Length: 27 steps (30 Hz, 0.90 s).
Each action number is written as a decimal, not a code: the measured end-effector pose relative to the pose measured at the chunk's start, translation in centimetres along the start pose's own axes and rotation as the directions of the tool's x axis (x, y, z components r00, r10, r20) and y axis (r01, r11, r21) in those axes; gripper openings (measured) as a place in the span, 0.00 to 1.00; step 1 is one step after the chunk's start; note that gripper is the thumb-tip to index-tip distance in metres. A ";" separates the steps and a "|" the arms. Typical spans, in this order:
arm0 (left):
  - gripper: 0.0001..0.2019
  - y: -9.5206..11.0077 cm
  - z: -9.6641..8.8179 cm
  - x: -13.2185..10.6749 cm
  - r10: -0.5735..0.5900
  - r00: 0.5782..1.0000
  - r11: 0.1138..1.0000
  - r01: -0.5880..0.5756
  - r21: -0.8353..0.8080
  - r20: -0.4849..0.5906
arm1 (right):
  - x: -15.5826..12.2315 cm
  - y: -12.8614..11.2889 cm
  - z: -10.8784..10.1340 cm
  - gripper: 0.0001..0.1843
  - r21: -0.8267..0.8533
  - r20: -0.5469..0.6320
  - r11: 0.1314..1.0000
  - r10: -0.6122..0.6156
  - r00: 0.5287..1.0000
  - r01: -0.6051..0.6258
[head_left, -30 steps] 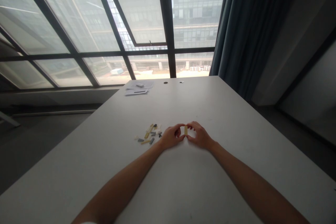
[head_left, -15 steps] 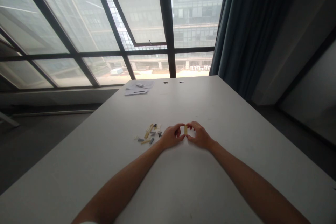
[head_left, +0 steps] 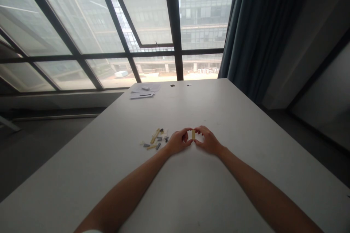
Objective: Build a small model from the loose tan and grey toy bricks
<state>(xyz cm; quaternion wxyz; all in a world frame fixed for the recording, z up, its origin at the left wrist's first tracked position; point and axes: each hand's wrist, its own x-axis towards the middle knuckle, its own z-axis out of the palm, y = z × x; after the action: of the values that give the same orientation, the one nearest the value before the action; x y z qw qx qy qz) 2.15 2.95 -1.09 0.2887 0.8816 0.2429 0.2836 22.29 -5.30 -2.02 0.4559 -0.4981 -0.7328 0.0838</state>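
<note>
Bridging both hands (head_left: 209,141), tan piece (head_left: 193,135)

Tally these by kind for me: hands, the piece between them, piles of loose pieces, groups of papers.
Hands: 2 (left hand, right hand)
Yellowish piece: 1
Loose-piece pile: 1, pieces too small to count surely
Paper group: 1
Total: 5

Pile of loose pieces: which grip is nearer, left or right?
Left. The left grip sits just right of the pile; the right grip is farther right, past the tan piece.
</note>
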 end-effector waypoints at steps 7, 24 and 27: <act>0.23 -0.5 0.2 0.1 -0.008 0.999 0.999 0.006 -0.050 -0.042 | 0.1 0.5 0.3 0.22 0.000 -0.051 1.000 -0.002 0.999 0.002; 0.15 -1.0 0.3 0.3 -0.089 0.988 0.995 0.083 -0.054 -0.125 | 0.2 0.4 0.1 0.09 0.025 -0.063 0.998 -0.058 0.996 0.059; 0.14 -0.7 0.2 0.3 -0.102 0.986 0.994 0.095 -0.057 -0.134 | 0.1 0.1 -0.1 0.10 0.037 -0.050 0.998 -0.052 0.997 0.054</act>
<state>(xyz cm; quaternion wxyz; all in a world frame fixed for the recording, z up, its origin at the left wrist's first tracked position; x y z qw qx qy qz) 2.27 3.54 -1.59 0.3072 0.8395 0.2980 0.3348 22.40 -5.17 -1.97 0.4851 -0.4716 -0.7327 0.0734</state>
